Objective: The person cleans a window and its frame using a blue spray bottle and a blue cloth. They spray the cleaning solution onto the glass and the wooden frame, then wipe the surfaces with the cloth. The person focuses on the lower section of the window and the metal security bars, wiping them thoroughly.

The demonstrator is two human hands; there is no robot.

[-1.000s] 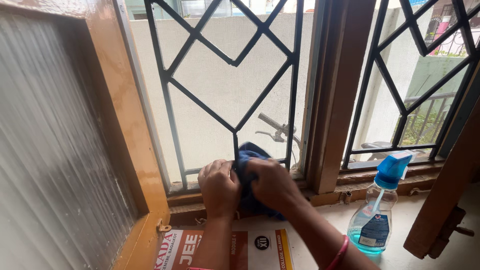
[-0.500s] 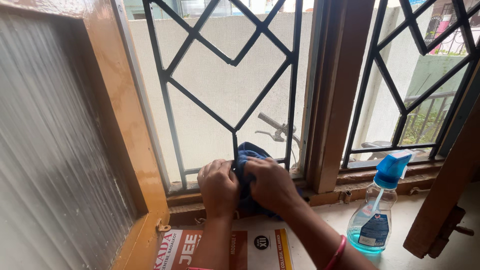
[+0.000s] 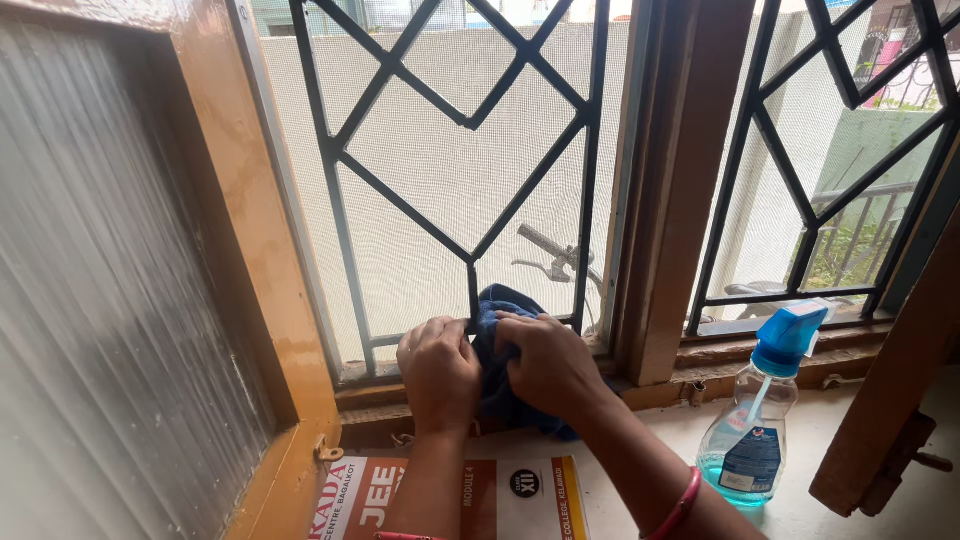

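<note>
My left hand and my right hand both grip a dark blue cloth bunched between them. The cloth is pressed against the bottom of the black metal window grille, where a short vertical bar meets the lower rail. My right wrist wears a pink bangle. Much of the cloth is hidden under my fingers.
A clear spray bottle with blue liquid and a blue trigger head stands on the pale sill at the right. A booklet lies under my forearms. An open orange-framed ribbed-glass shutter fills the left; a brown wooden post divides the windows.
My right hand has shifted slightly over the cloth, and the view has tipped a little. Both hands stay at the same spot on the grille.
</note>
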